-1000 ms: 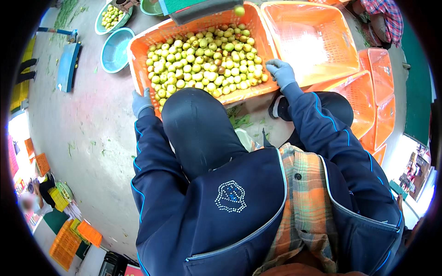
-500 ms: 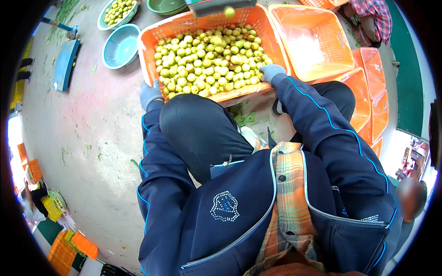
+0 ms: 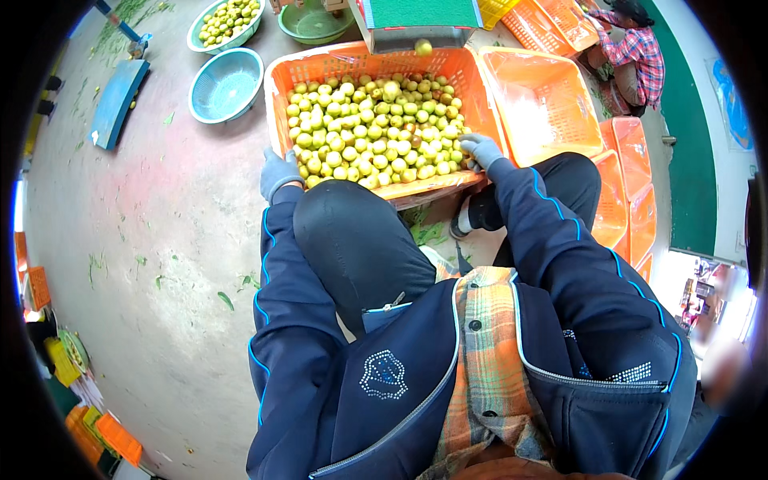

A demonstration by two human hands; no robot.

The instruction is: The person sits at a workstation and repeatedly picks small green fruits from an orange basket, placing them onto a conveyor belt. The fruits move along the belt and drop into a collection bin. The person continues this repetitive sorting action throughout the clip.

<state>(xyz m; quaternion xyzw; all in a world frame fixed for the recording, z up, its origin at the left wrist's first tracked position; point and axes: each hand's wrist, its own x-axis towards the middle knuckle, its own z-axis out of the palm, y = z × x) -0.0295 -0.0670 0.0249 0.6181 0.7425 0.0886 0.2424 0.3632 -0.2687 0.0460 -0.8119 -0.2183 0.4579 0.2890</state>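
An orange plastic crate with a clear liner stands before my knees, filled with small round yellow-green fruits, a few of them browner. My left hand, in a grey glove, is closed on the crate's near left corner. At the near right corner, my gloved right hand grips the rim, its fingers partly curled over the inside beside the fruit. A single fruit shows at the lip of a green-topped chute over the crate's far side.
An orange lined crate stands close on the right, with stacked orange crates behind my right knee. Teal basins and a blue board are on the left floor. Another person crouches at the far right.
The whole view has shifted, so the crate and both hands appear lower and more of the chute shows. Both hands stay at the crate's near corners. The fruit heap looks flatter.
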